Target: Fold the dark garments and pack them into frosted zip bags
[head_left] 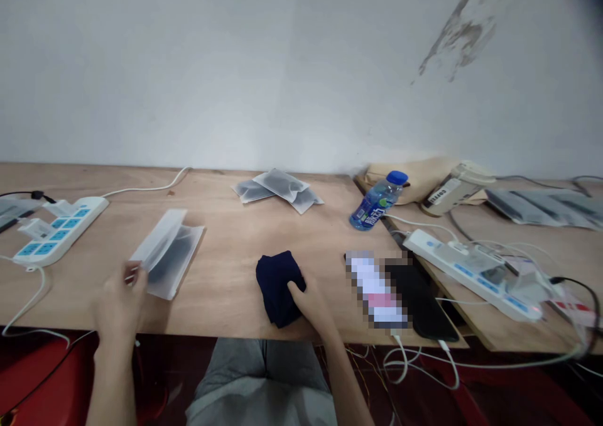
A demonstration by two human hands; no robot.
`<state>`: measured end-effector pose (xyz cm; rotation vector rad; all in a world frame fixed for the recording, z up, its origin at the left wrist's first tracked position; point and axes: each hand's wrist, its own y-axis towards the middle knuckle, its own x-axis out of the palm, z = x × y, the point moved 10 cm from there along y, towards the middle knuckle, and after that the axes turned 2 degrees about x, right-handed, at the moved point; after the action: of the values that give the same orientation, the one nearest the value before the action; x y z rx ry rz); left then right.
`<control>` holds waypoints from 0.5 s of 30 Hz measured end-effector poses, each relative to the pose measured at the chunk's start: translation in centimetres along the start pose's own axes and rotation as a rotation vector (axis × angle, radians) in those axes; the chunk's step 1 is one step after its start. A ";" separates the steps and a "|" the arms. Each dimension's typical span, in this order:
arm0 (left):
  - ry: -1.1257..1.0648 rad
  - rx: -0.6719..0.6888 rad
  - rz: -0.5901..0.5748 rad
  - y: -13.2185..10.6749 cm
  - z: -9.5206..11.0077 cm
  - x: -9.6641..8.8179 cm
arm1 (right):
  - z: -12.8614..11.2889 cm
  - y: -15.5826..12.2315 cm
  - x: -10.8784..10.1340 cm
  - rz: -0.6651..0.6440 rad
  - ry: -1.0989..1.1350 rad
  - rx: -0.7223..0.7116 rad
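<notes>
My left hand (pixel 117 303) is closed on the near corner of a stack of frosted plastic bags (pixel 167 251) lying on the wooden table (pixel 226 225). My right hand (pixel 313 303) grips a folded dark navy cloth (pixel 279 284) near the table's front edge, thumb on top of it. At the back of the table lies a small pile of packed bags (pixel 277 189) with dark contents.
A white and blue power strip (pixel 59 230) sits at the left. Right of the cloth lie two phones (pixel 400 294), a water bottle (pixel 378 203) on its side, another power strip (pixel 471 272), a tape dispenser (pixel 455 187) and cables. My knees show below the table edge.
</notes>
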<state>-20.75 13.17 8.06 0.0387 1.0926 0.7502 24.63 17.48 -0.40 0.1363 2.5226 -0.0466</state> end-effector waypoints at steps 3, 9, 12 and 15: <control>-0.072 0.187 -0.009 0.5 7.1 1.3 | -0.3 -0.1 -0.4 0.009 0.025 -0.016; -0.234 0.627 -0.310 -3.1 19.1 8.8 | -2.7 -0.5 -1.5 -0.139 0.053 -0.095; -0.347 0.756 -0.415 -5.7 21.8 11.1 | -4.5 -0.7 -2.1 -0.271 0.003 -0.130; -0.443 0.822 -0.498 -8.0 23.0 11.9 | -7.1 -0.6 -2.3 -0.437 -0.006 -0.238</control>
<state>5.09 21.32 6.83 0.5819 0.8642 -0.1869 22.40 17.14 6.73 -0.5086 2.4830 0.0786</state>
